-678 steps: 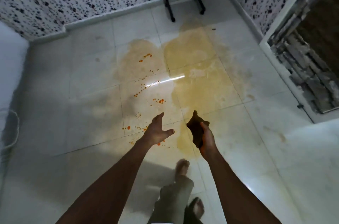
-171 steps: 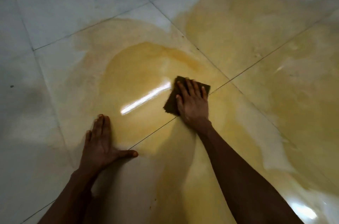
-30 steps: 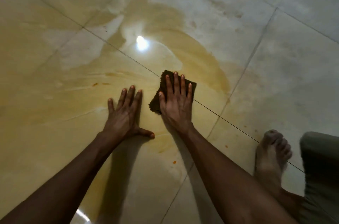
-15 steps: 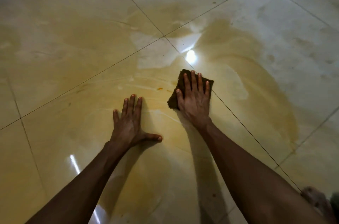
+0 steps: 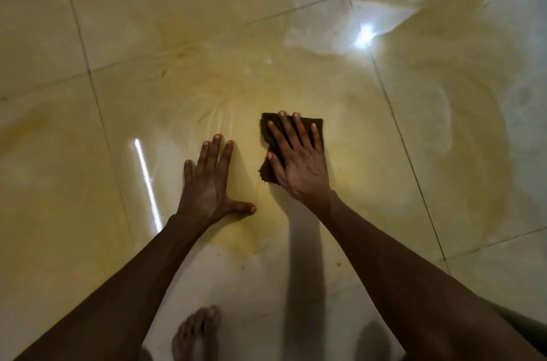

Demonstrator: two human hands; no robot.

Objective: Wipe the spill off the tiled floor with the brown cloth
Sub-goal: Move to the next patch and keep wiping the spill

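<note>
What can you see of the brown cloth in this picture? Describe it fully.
The brown cloth is small, dark and rough-edged, like a soft rag. It lies flat on the wet, yellow-stained tiled floor, mostly hidden beneath the right hand, whose straight, spread fingers press it down. The left hand rests on the floor beside it, apart.

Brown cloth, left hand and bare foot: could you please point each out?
brown cloth (image 5: pixel 307 121), head view, top edge
left hand (image 5: pixel 207 189), head view, back of hand
bare foot (image 5: pixel 194 334), head view, instep
</note>
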